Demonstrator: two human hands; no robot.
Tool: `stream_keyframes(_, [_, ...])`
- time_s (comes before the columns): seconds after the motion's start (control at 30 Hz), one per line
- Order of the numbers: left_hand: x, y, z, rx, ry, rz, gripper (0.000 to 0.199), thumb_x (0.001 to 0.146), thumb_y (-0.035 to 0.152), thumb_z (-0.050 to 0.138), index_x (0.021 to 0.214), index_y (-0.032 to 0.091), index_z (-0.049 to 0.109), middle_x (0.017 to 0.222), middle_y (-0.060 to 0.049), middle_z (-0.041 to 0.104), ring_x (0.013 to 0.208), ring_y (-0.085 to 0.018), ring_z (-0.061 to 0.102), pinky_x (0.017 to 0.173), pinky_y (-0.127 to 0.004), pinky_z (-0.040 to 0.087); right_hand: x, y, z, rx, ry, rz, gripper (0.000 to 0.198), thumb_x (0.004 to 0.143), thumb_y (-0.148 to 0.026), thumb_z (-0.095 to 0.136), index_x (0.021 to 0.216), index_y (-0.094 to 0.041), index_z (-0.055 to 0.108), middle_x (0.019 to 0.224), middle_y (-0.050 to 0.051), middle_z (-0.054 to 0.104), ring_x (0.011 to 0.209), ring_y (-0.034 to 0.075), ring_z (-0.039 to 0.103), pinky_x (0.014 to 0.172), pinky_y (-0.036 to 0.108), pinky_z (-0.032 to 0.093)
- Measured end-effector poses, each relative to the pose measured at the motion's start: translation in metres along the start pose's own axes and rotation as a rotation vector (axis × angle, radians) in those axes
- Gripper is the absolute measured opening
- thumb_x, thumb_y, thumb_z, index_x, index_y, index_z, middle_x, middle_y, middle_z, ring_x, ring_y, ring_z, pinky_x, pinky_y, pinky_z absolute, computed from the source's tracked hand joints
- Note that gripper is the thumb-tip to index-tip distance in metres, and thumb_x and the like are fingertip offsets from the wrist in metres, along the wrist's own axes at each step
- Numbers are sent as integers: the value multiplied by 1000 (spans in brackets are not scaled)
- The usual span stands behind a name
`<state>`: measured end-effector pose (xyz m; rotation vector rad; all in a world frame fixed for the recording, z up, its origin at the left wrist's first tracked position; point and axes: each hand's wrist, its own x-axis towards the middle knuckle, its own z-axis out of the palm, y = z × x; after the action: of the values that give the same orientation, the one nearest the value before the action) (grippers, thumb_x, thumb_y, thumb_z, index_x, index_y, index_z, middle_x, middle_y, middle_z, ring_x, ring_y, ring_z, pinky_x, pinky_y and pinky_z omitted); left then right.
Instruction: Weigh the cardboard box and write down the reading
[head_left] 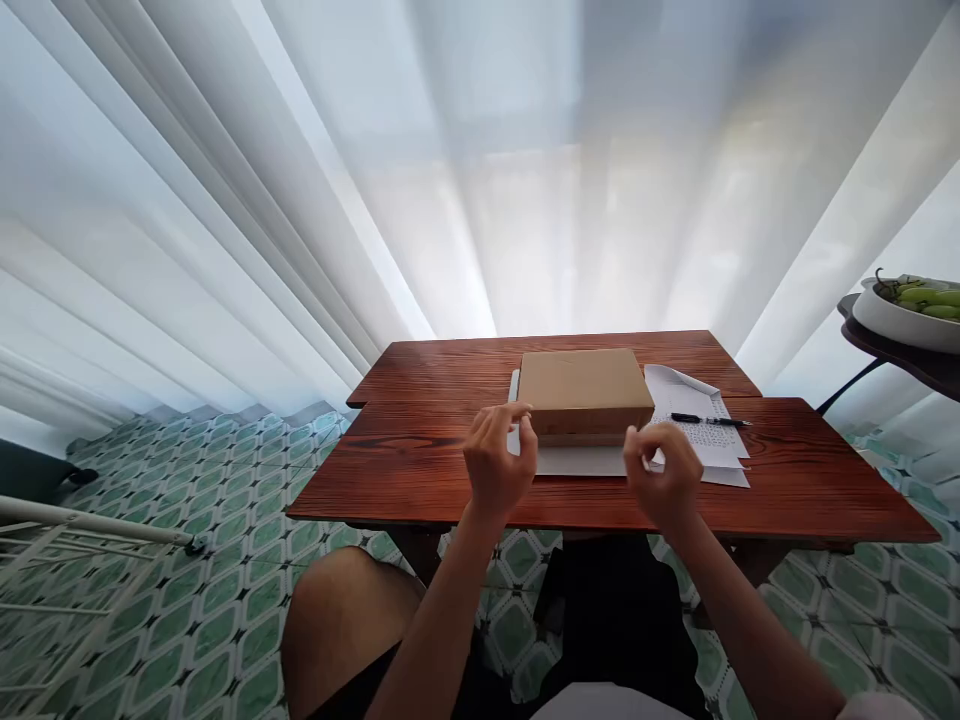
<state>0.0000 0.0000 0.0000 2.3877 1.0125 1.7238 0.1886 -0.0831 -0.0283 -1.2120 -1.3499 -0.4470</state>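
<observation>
Head view shows 2 hands raised just before a closed brown box (585, 392) near the table's (420, 470) far edge, left hand (496, 468) and right hand (663, 478) each loosely curled, holding nothing, box unopened.

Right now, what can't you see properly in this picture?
All from the head view:
- Inside of the cardboard box: closed lid hides it.
- White sheets under the box: mostly covered by it.
- Print on the printed paper beside the pen: too small to read.
- Left hand and right hand: seen from behind, so contact with the box is unclear.
- White dish of green vegetables: cut off by the right edge.
</observation>
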Motion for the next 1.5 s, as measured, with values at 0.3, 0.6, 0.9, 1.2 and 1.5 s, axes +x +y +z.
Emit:
stream_keyframes(0.3, [-6, -32, 34, -100, -270, -613, 60, 97, 50, 41, 151, 24, 33, 152, -11, 43, 139, -27, 43, 109, -43, 42, 7, 52, 7, 84, -56, 661, 53, 97, -50, 42, 141, -20, 45, 146, 14, 48, 135, 26, 45, 111, 48, 38])
stream_keyframes(0.6, [0, -30, 35, -65, -484, -849, 70, 95, 61, 32, 155, 24, 27, 150, -10, 47, 135, -31, 47, 110, -48, 37, 2, 49, 16, 173, -271, 839, 74, 97, -67, 27, 156, -22, 29, 162, 6, 27, 151, 25, 23, 126, 48, 14])
stream_keyframes(0.9, [-1, -33, 40, -32, -546, -850, 68, 96, 63, 25, 150, 24, 39, 144, -11, 53, 129, -34, 53, 103, -47, 42, 1, 51, 19, 113, -264, 891, 78, 95, -67, 30, 155, -18, 34, 160, 9, 32, 149, 27, 30, 124, 47, 21])
stream_keyframes(1.2, [0, -33, 40, 20, -551, -793, 68, 97, 57, 26, 152, 18, 38, 143, -13, 54, 128, -34, 53, 104, -46, 41, 3, 54, 19, 100, -254, 871, 70, 94, -61, 36, 149, -18, 44, 149, 13, 49, 139, 31, 43, 117, 50, 31])
stream_keyframes(1.5, [1, -35, 38, 59, -539, -759, 65, 98, 52, 23, 150, 16, 40, 145, -13, 52, 122, -34, 57, 100, -44, 44, 6, 44, 20, 74, -263, 912, 67, 93, -57, 35, 149, -21, 44, 150, 10, 48, 139, 31, 43, 115, 49, 32])
